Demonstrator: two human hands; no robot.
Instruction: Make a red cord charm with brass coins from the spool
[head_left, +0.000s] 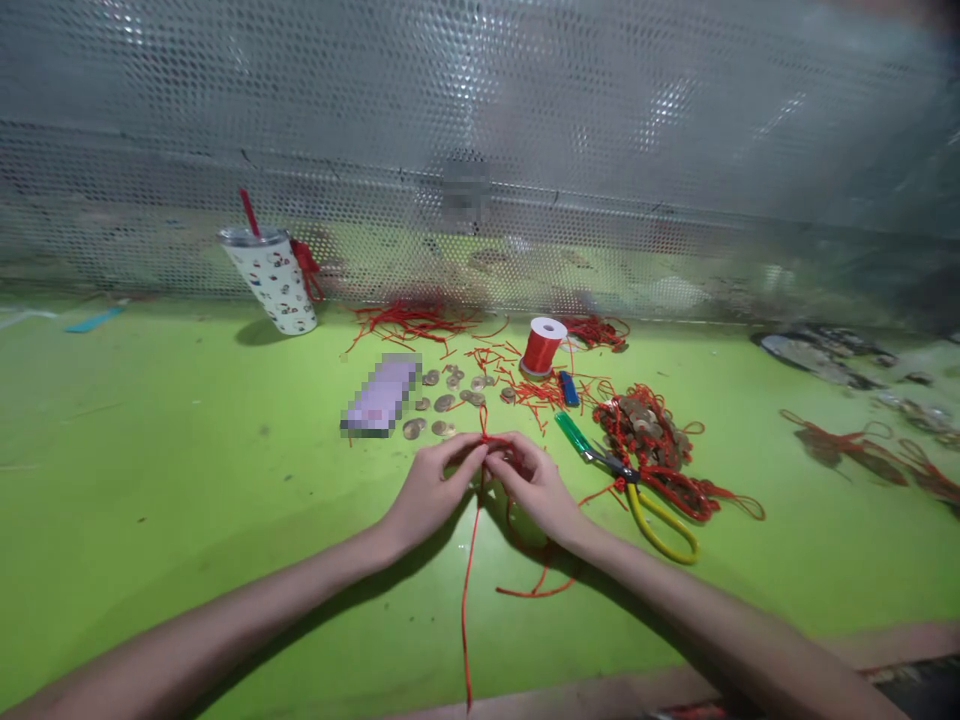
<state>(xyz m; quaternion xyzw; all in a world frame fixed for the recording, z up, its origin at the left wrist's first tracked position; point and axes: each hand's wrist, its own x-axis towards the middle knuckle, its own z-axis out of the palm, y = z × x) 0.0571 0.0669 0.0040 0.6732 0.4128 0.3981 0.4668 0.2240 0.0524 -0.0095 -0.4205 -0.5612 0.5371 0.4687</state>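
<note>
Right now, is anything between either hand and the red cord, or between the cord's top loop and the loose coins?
Nothing visible: the left hand and right hand both pinch the cord, and the coins lie just past its loop. The scissors lie off to the right, outside that gap.

Left hand (429,492), right hand (541,492) pinch red cord (464,600) over green table (195,450)

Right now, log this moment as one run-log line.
left hand: pinching red cord | right hand: pinching red cord too | scissors: lying to the right | coins: loose beyond hands | spool: upright
</note>
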